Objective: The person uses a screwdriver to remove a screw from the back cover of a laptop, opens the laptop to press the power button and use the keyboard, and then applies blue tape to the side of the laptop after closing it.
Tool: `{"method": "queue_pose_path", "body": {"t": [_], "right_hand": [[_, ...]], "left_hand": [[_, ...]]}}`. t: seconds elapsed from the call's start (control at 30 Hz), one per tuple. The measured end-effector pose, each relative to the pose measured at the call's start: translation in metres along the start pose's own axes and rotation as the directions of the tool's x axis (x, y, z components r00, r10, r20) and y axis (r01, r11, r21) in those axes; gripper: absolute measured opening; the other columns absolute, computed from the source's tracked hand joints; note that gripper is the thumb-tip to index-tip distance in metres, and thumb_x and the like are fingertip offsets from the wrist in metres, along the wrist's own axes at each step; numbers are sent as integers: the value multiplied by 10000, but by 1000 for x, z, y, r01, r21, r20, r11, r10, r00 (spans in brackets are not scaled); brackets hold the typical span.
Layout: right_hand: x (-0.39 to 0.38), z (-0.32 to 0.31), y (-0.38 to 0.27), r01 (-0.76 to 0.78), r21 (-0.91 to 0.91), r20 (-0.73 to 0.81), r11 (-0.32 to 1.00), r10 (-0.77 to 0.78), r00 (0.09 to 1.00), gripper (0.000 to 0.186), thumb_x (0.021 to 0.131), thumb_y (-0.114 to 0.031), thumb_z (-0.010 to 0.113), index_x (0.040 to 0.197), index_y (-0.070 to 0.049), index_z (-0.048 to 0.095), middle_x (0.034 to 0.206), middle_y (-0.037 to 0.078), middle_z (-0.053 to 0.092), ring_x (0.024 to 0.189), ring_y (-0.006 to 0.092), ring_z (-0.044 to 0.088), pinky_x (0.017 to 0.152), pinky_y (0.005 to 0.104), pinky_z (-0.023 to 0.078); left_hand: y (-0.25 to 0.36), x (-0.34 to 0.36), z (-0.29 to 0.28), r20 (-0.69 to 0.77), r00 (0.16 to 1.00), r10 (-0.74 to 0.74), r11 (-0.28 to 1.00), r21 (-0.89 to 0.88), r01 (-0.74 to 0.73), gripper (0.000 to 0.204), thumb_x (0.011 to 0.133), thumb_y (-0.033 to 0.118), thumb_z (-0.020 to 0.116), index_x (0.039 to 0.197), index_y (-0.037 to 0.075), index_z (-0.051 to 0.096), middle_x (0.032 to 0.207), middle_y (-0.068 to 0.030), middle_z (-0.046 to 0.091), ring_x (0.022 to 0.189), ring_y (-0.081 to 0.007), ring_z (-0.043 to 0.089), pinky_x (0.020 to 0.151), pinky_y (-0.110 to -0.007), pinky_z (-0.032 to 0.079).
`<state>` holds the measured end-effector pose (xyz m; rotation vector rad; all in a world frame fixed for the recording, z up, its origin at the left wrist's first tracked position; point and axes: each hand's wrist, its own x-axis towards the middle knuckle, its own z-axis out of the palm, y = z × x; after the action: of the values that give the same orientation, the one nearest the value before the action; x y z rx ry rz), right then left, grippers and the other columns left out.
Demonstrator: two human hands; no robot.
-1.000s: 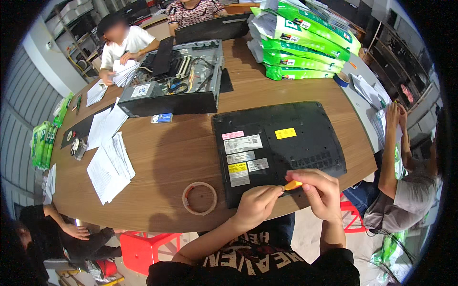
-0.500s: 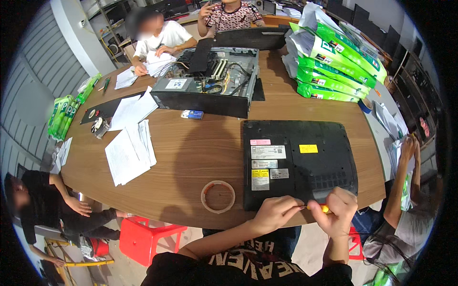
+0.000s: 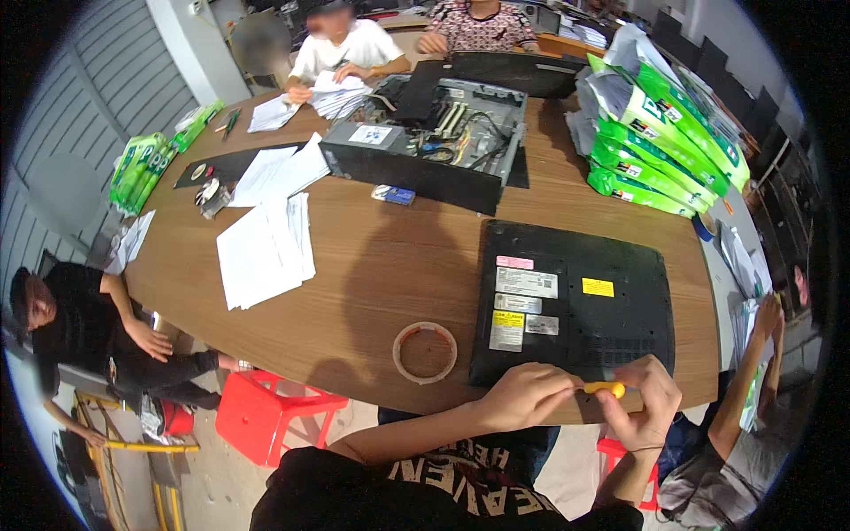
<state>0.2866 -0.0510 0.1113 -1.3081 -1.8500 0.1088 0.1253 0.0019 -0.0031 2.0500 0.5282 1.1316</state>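
Observation:
A small screwdriver with a yellow handle [image 3: 606,388] lies level between my hands, over the near edge of a black laptop [image 3: 575,252]. My left hand [image 3: 533,394] is closed in a pinch around its thin shaft. The thumb and fingers of my right hand [image 3: 651,398] hold the handle's end. Underside up, the laptop rests near the table's front edge, with several labels and a vent grille showing. My fingers cover the screwdriver's tip.
A roll of tape [image 3: 425,352] lies left of the laptop. Behind stands an opened desktop computer case [image 3: 416,173], with a small blue box [image 3: 393,195] before it. Paper sheets [image 3: 261,257] spread at left; green paper packs [image 3: 664,133] pile up at right. Co-workers surround the table [image 3: 354,265].
My view has shifted, so the table's things sit further right and slightly higher. My right hand's fingers have loosened from a fist-like grip, baring more of the yellow handle.

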Motion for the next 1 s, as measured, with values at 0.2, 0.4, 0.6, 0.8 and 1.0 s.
{"method": "queue_pose_path", "body": {"t": [0.2,0.4,0.6,0.8,1.0], "right_hand": [[-8,-2,15,104,-304,213,947,-39,976,400,742,-358,706,680,-8,522,661,114,547,566,270,523,522,346,401],[-7,-9,3,-16,19,197,1000,12,980,397,922,-340,522,994,35,631,1122,242,585,962,322,605,869,403,472],[-15,8,11,44,-73,144,996,-33,989,174,860,24,519,990,25,634,991,152,564,941,260,563,813,342,464],[-20,-7,38,85,-84,292,993,-57,955,288,825,-139,679,1004,67,586,895,134,569,824,239,561,695,331,450],[-9,1,27,278,-160,152,947,-255,955,419,865,-235,647,1128,73,536,1150,185,581,946,284,595,791,347,478]], "left_hand": [[0,-2,8,-55,995,-87,983,-166,77,138,831,105,630,952,39,636,857,-109,632,759,-291,633,636,-352,507],[-11,1,13,-187,982,-28,996,-93,11,144,820,57,624,959,19,639,831,-146,631,704,-300,642,569,-370,500],[-12,-9,9,-78,993,92,989,-107,-100,155,804,62,605,940,-11,589,785,-150,573,719,-313,613,601,-377,492],[-4,-8,17,-261,957,130,959,-212,-188,156,735,60,672,859,-12,609,764,-130,586,739,-312,609,638,-397,480],[-11,-7,20,-212,976,38,967,-240,-90,133,757,62,659,863,-5,613,762,-134,595,733,-318,606,623,-386,476]]}}
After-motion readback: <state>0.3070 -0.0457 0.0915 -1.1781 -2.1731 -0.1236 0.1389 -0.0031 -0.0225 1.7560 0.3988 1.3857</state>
